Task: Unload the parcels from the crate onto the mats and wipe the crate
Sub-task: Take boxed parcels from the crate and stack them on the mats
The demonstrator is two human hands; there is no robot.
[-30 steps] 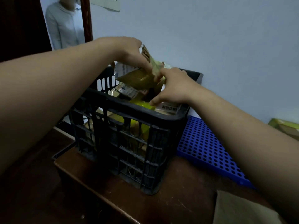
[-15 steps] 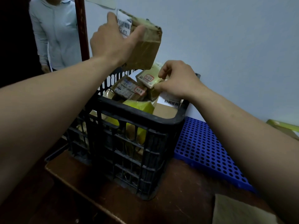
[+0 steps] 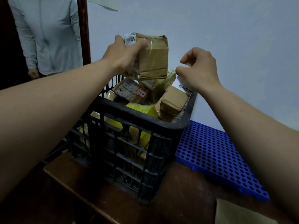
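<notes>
A black slatted crate (image 3: 145, 125) stands on a brown table, filled with several taped cardboard parcels and a yellow bag (image 3: 142, 109). My left hand (image 3: 124, 54) grips a brown cardboard parcel (image 3: 153, 62) with a barcode label and holds it up above the crate's far side. Over the crate's far right corner, the curled fingers of my right hand (image 3: 199, 68) pinch the top edge of a flat white parcel (image 3: 182, 85) that leans inside the crate. A blue perforated mat (image 3: 215, 156) lies on the table right of the crate.
A person in a light grey top (image 3: 47, 34) stands at the back left beside a dark wooden post (image 3: 83, 29). The wall rises close behind the crate. A beige cloth (image 3: 239, 214) lies at the table's near right. The table's edge (image 3: 68, 183) runs just left of the crate.
My left hand pulled the brown parcel out of the crate and raised it, then lowered it slightly toward the middle. My right hand rose from the parcels inside the crate.
</notes>
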